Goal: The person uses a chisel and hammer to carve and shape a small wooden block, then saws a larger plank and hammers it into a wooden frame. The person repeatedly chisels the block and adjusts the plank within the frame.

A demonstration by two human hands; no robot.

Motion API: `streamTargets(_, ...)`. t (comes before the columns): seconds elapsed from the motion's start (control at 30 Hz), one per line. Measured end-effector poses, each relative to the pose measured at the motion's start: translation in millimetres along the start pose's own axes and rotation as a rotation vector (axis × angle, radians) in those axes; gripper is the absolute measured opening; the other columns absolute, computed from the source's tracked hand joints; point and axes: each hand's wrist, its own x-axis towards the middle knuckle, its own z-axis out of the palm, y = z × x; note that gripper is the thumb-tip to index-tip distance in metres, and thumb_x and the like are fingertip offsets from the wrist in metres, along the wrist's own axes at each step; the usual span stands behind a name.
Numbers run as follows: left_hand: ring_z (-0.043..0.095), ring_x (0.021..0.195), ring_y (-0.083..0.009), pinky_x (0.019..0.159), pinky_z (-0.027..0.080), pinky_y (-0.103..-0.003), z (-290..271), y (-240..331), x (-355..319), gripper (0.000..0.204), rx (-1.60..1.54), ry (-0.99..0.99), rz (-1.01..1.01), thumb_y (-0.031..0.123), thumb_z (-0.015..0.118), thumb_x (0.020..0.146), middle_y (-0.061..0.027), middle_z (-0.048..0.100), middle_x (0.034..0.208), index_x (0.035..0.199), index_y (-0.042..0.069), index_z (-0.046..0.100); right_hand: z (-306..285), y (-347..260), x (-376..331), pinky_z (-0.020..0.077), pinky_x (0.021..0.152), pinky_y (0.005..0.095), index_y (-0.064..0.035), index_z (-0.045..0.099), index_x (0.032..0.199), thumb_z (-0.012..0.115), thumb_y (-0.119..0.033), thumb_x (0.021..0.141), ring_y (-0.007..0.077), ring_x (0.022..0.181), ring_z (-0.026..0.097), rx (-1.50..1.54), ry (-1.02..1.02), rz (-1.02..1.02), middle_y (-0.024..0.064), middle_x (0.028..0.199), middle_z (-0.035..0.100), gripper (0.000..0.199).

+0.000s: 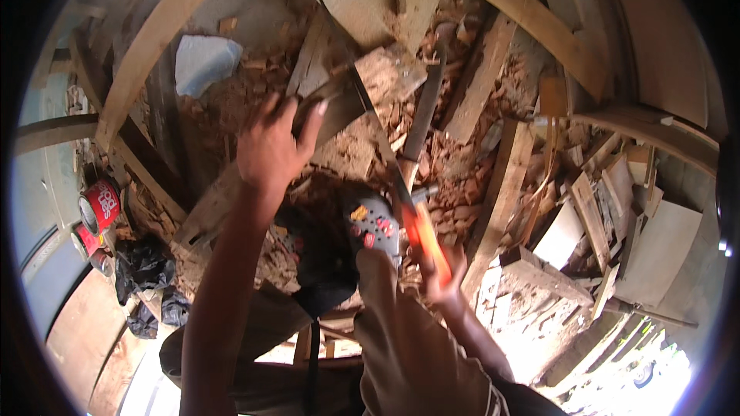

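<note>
My right hand (445,273) is closed around the orange handle of a handsaw (383,137). Its long dark blade shows almost edge-on, slanting up and left across a wooden board (389,73). Fingers spread, my left hand (271,146) rests at the board's left part, beside the blade; its fingertips are slightly blurred. Just right of the blade lies a hammer (425,119) with a black grip, its head partly hidden behind the saw. Below the board is my foot in a grey clog (374,223) with coloured charms.
Broken reddish rubble (459,177) covers the ground. Loose timber (501,192) and offcuts (593,212) lie to the right. Curved-looking beams (166,42) cross the far side. At left are red cans (100,206) and a black plastic bag (142,270); a pale slab (206,64) lies farther off.
</note>
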Motion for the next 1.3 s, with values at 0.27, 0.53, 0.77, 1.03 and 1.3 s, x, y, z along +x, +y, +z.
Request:
streamTargets(0.27, 0.066, 0.082, -0.0366, 0.072, 0.054, -0.044, 3, -1, 0, 0.042, 0.012, 0.071, 0.022, 0.045, 0.063, 0.095, -0.0145, 0.066, 0.095, 0.088, 0.004, 0.068, -5, 13, -23, 0.0509, 0.053, 0.0333, 0.0059, 0.067, 0.084, 0.055, -0.017, 0.094, 0.0234, 0.055, 0.065, -0.087, 0.055, 0.033, 0.0124, 0.065, 0.064, 0.027)
streamTargets(0.53, 0.067, 0.083, -0.0368, 0.074, 0.055, -0.044, 2, -1, 3, 0.043, -0.014, 0.109, 0.031, 0.045, 0.062, 0.095, -0.0152, 0.067, 0.092, 0.089, 0.003, 0.069, -13, 0, -35, 0.0410, 0.052, 0.0309, -0.0007, 0.068, 0.094, 0.055, -0.025, 0.094, 0.0171, 0.056, 0.057, -0.159, 0.007, -0.029, 0.0074, 0.066, 0.062, 0.028)
streamTargets(0.77, 0.068, 0.077, -0.0347, 0.071, 0.055, -0.043, 3, -1, 1, 0.043, 0.019, 0.044, 0.006, 0.044, 0.064, 0.095, -0.0149, 0.067, 0.091, 0.085, 0.003, 0.068, 18, 19, 28, 0.0447, 0.049, 0.0307, 0.0045, 0.067, 0.093, 0.058, -0.024, 0.093, 0.0170, 0.055, 0.061, -0.053, 0.005, 0.138, 0.0083, 0.063, 0.061, 0.029)
streamTargets(1.03, 0.067, 0.074, -0.0322, 0.070, 0.054, -0.043, 4, -4, 4, 0.039, 0.030, 0.158, 0.083, 0.043, 0.065, 0.092, -0.0145, 0.067, 0.089, 0.083, 0.005, 0.068, -30, 8, -63, 0.0560, 0.064, 0.0369, 0.0104, 0.065, 0.123, 0.055, -0.031, 0.097, 0.0232, 0.068, 0.071, -0.294, -0.183, 0.088, 0.0210, 0.109, 0.074, 0.049)
streamTargets(1.3, 0.068, 0.080, -0.0359, 0.070, 0.056, -0.044, 1, 1, -2, 0.042, -0.008, 0.082, -0.002, 0.046, 0.062, 0.095, -0.0165, 0.069, 0.096, 0.091, 0.005, 0.071, 36, 46, 33, 0.0431, 0.049, 0.0333, -0.0020, 0.064, 0.080, 0.062, -0.017, 0.092, 0.0197, 0.051, 0.057, -0.010, 0.145, -0.068, 0.0071, 0.062, 0.059, 0.019)
